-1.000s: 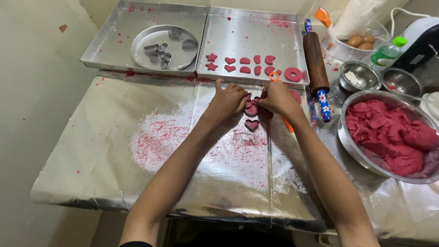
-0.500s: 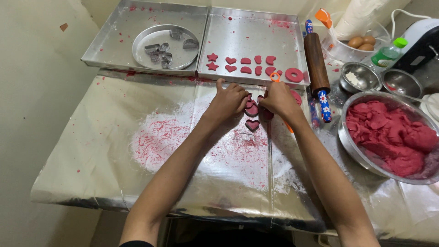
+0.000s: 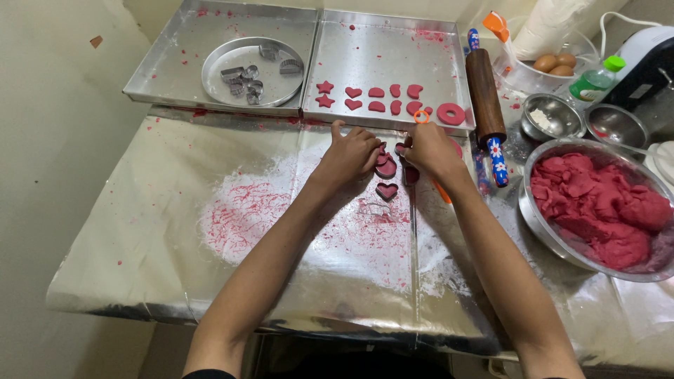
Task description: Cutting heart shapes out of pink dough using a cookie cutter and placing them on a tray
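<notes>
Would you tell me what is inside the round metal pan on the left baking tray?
The round metal pan holds several small metal cookie cutters, loose in a cluster with two nearer the far rim. Their exact shapes are too small to tell. No dough pieces show inside; nothing covers it.

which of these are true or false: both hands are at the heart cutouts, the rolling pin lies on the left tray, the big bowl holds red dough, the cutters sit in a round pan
1. The left hand and right hand are at the heart cutouts: true.
2. The rolling pin lies on the left tray: false, it lies right of the right tray.
3. The big bowl holds red dough: true.
4. The metal cutters sit in a round pan: true.
5. The right tray is bare: false, it holds dough shapes.
</notes>
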